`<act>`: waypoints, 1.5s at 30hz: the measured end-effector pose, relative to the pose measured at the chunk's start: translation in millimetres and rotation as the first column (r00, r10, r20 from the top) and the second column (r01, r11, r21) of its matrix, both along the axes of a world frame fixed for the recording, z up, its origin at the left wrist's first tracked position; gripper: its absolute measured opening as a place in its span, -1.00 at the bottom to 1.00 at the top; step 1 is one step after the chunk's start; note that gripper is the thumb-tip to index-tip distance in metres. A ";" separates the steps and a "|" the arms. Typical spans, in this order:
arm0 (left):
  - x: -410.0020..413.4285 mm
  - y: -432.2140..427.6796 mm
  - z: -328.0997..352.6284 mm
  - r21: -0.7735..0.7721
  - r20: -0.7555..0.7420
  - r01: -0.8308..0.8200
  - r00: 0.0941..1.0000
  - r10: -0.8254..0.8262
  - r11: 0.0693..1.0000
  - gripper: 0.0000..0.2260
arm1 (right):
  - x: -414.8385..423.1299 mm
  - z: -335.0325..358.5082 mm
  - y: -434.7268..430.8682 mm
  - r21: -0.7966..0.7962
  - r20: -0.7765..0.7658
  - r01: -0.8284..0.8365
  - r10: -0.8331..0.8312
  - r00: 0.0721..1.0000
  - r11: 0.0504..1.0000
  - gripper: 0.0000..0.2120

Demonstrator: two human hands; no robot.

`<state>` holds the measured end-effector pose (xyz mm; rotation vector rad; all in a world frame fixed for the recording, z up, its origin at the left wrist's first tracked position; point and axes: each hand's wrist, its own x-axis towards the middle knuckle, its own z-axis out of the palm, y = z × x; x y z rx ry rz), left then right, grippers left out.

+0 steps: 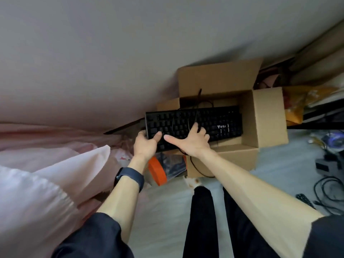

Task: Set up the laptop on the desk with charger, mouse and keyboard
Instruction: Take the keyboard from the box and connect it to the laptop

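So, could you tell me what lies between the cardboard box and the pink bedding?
In the head view, a clear container with an orange lid lies there, below the keyboard.

clear: above box (268,116) | blocked: cable (199,94) loops over keyboard (214,121) (tangled) | left: pink bedding (46,146) close

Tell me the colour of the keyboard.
The keyboard is black, seen in the head view.

Keyboard (193,122) across open box (266,116)
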<state>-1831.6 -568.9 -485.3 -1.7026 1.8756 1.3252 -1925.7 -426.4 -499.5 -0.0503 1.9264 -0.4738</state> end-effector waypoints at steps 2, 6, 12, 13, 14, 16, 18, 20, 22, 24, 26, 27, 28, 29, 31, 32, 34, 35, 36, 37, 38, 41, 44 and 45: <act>5.3 -3.1 2.3 0.019 -0.002 0.020 1.000 -0.020 1.000 -0.52 | 11.2 -2.0 -2.8 0.032 -0.131 0.052 -0.048 0.990 0.998 0.21; 1.8 -1.6 13.6 0.017 -0.026 0.051 0.998 -0.051 0.999 -0.40 | 10.0 -0.7 7.9 -0.082 -0.148 0.152 -0.163 0.976 0.985 -0.10; -22.5 29.3 67.7 -0.079 -0.066 0.072 0.995 -0.078 0.994 -0.58 | -13.2 42.0 37.0 -0.228 -0.115 0.287 -0.318 0.941 0.930 -0.72; -27.0 34.9 84.7 -0.106 -0.061 0.078 0.995 -0.084 0.991 -0.59 | -17.1 54.2 45.2 -0.239 -0.115 0.321 -0.355 0.928 0.916 -0.64; -29.9 39.4 100.6 -0.125 -0.051 0.086 0.994 -0.093 0.988 -0.60 | -20.5 66.6 54.8 -0.238 -0.087 0.379 -0.409 0.909 0.894 -0.62; -34.5 43.7 135.6 -0.158 -0.043 0.104 0.993 -0.112 0.982 -0.67 | -30.6 95.3 75.5 -0.234 -0.054 0.506 -0.531 0.846 0.830 -0.66; -36.3 43.3 179.1 -0.233 -0.061 0.138 0.986 -0.156 0.963 -0.71 | -40.5 134.4 97.7 -0.241 -0.134 0.526 -0.565 0.814 0.816 -0.73; -40.1 43.7 234.8 -0.324 -0.115 0.173 0.969 -0.220 0.930 -0.71 | -48.0 186.0 121.5 -0.261 -0.235 0.495 -0.552 0.800 0.829 -0.72; -47.0 41.8 267.8 -0.371 -0.136 0.181 0.960 -0.247 0.911 -0.74 | -53.8 206.6 139.7 -0.245 -0.314 0.450 -0.509 0.801 0.859 -0.68; -53.9 42.2 314.7 -0.413 -0.215 0.155 0.941 -0.262 0.897 -0.76 | -56.8 237.0 160.7 -0.266 -0.335 0.471 -0.539 0.773 0.841 -0.66; -63.1 46.4 359.5 -0.433 -0.280 0.154 0.914 -0.295 0.888 -0.74 | -58.2 262.6 182.6 -0.353 -0.247 0.620 -0.709 0.661 0.701 -0.72; -69.1 49.1 378.1 -0.428 -0.319 0.151 0.897 -0.306 0.891 -0.72 | -59.3 274.8 194.2 -0.391 -0.166 0.708 -0.801 0.574 0.589 -0.77; -75.7 51.4 392.5 -0.402 -0.366 0.139 0.882 -0.298 0.905 -0.71 | -60.5 283.3 205.9 -0.410 -0.080 0.779 -0.870 0.487 0.474 -0.80; -83.5 56.0 405.6 -0.359 -0.416 0.133 0.863 -0.285 0.924 -0.69 | -59.1 292.6 221.2 -0.406 0.006 0.836 -0.914 0.406 0.369 -0.81; -97.9 68.2 423.5 -0.231 -0.536 0.125 0.812 -0.234 0.965 -0.67 | -52.1 303.7 249.3 -0.353 0.171 0.911 -0.942 0.289 0.215 -0.79; -104.6 79.6 431.0 -0.142 -0.593 0.134 0.782 -0.193 0.981 -0.66 | -46.3 309.1 265.1 -0.332 0.247 0.934 -0.943 0.223 0.134 -0.78; -114.6 106.8 442.1 0.062 -0.670 0.182 0.737 -0.094 0.981 -0.76 | -39.1 317.4 291.8 -0.326 0.368 0.945 -0.925 0.093 -0.034 -0.77; -120.0 122.1 447.0 0.149 -0.688 0.222 0.723 -0.060 0.963 -0.82 | -37.7 324.2 304.1 -0.349 0.417 0.928 -0.908 0.028 -0.132 -0.76; -124.1 134.1 449.0 0.220 -0.696 0.257 0.717 -0.033 0.941 -0.84 | -38.6 330.9 313.4 -0.382 0.460 0.894 -0.887 -0.036 -0.234 -0.76; -129.9 152.0 451.6 0.266 -0.699 0.305 0.714 -0.035 0.914 -0.86 | -38.3 340.9 329.8 -0.415 0.499 0.836 -0.858 -0.120 -0.359 -0.76; -135.7 168.5 453.2 0.302 -0.702 0.346 0.711 -0.038 0.888 -0.87 | -39.0 350.8 346.9 -0.441 0.541 0.765 -0.819 -0.192 -0.470 -0.77; -146.6 230.5 455.6 0.397 -0.702 0.453 0.710 -0.054 0.798 -0.75 | -23.0 383.6 416.9 -0.502 0.635 0.542 -0.713 -0.298 -0.674 -0.79; -152.2 286.8 451.0 0.456 -0.694 0.551 0.712 -0.109 0.699 -0.65 | 1.9 408.4 484.6 -0.555 0.636 0.409 -0.687 -0.353 -0.724 -0.83; -154.2 307.5 447.6 0.452 -0.687 0.583 0.710 -0.153 0.676 -0.64 | 11.2 412.0 508.0 -0.573 0.614 0.392 -0.694 -0.377 -0.720 -0.85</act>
